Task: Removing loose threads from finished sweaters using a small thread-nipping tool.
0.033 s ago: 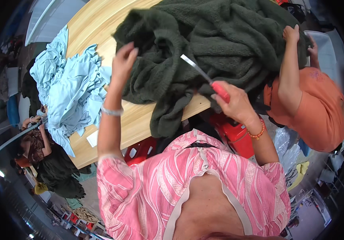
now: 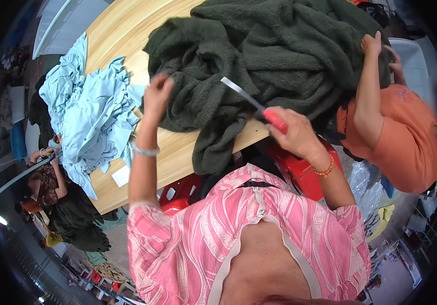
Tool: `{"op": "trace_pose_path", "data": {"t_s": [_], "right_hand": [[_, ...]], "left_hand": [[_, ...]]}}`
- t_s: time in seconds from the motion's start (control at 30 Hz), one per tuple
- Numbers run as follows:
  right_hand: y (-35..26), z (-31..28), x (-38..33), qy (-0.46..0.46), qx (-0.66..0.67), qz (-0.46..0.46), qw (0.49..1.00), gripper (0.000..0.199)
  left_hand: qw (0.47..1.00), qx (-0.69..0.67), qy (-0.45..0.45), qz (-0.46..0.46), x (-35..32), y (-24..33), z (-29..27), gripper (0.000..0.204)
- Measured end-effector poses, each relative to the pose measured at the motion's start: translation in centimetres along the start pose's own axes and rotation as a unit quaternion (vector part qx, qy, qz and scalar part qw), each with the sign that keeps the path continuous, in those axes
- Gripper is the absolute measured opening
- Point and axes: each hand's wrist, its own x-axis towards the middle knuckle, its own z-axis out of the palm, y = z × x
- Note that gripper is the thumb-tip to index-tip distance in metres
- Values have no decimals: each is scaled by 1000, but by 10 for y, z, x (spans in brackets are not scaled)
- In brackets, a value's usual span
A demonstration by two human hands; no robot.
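My right hand [image 2: 297, 134] grips the red handle of a tool with a narrow, flat metal blade [image 2: 239, 91]. Its pale tip points up and left, over a dark green fleecy cloth [image 2: 289, 56]. The tool's exact kind is unclear. At the left edge of this heaped cloth, my left hand [image 2: 156, 96] is raised with its fingers curled together. Its fingertips are blurred, and anything between them is too small to see. One fold of the cloth [image 2: 212, 152] hangs over the table's near edge.
Crumpled light blue garments [image 2: 94, 119] lie on the left of the wooden table [image 2: 172, 157], beside a small white paper [image 2: 121, 176]. At right, a co-worker in an orange shirt [image 2: 403, 137] has hands at the green cloth. Red stools [image 2: 304, 173] stand under the near edge.
My left hand has come slightly nearer to me. The blade tip has shifted a little left and nearer. The left top edge of the green cloth has sunk slightly.
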Motion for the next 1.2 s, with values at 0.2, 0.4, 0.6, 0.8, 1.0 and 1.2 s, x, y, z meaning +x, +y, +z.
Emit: {"op": "trace_pose_path", "data": {"t_s": [0.2,0.4,0.6,0.8,1.0,1.2], "right_hand": [[-9,79,23,-112,50,-122,985,28],[-18,109,50,-125,94,-135,978,27],[-6,137,69,-82,5,-161,984,27],[1,140,93,-48,-4,-107,993,17],[-34,45,89,-157,322,-66,932,23],[-30,-53,108,-26,345,-133,929,18]], "left_hand": [[991,25,20,-134,-108,-52,52,76],[933,-273,16,-232,-112,-44,56,18],[992,120,26,21,-128,-42,42,35],[934,327,-29,139,-122,-40,34,67],[929,314,-6,198,-111,-21,22,61],[977,111,-117,141,-98,56,-1,30]]}}
